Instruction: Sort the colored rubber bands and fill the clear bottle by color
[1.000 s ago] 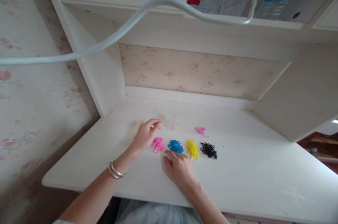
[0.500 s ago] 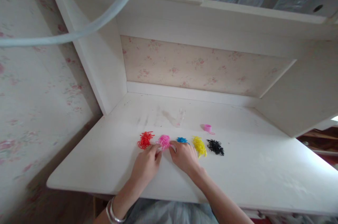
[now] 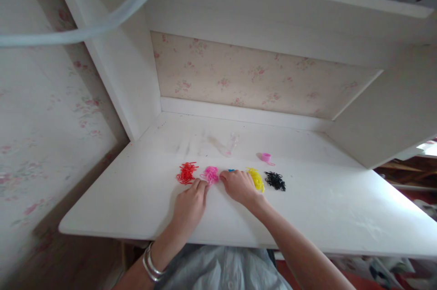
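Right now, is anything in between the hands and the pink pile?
No, nothing I can see. The left hand is at the near edge of the pink pile, and the right hand is close on its right side. The red pile lies off to the left, not between.

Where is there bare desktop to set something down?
The desktop is largely bare right of the black pile and left of the red pile. It is crowded between them: pink pile, yellow pile, left hand, right hand.

Five coloured piles (image 3: pixel 210 174), two hands (image 3: pixel 190 204), one pink cap (image 3: pixel 266 157), one clear container (image 3: pixel 233 143)
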`<state>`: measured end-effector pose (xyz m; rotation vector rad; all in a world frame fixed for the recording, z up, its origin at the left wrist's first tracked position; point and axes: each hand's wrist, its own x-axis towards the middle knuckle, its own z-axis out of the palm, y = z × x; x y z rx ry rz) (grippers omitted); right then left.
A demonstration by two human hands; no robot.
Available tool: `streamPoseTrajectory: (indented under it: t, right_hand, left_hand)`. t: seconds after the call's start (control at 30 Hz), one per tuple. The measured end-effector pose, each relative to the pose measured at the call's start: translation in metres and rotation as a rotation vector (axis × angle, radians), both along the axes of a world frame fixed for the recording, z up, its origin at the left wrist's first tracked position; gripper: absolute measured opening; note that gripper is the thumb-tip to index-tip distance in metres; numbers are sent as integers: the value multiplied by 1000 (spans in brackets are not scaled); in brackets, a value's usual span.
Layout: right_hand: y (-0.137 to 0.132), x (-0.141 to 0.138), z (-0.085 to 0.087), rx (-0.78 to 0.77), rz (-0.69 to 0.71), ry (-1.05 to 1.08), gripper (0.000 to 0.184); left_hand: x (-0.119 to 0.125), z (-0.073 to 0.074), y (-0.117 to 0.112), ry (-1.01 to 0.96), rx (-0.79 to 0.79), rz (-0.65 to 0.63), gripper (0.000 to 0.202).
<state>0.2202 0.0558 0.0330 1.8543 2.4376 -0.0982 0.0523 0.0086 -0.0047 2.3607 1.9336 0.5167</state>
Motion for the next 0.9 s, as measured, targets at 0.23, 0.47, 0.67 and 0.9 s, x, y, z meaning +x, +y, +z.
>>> streamPoseTrajectory:
  t: [0.23, 0.47, 0.67, 0.9]
  right_hand:
    - [3, 14, 10, 72, -58, 116, 39]
    - [27, 45, 35, 258, -170, 375, 33]
    - [59, 64, 73, 406, -190, 355, 33]
    - [83, 66, 95, 439, -123, 114, 36]
  left_hand:
    - [-2, -3, 0, -17, 59, 10, 28]
    - [-2, -11, 3, -32, 107, 18, 23]
    - [-2, -11, 3, -26, 109, 4, 21]
    - [-2, -11, 4, -25, 115, -11, 22]
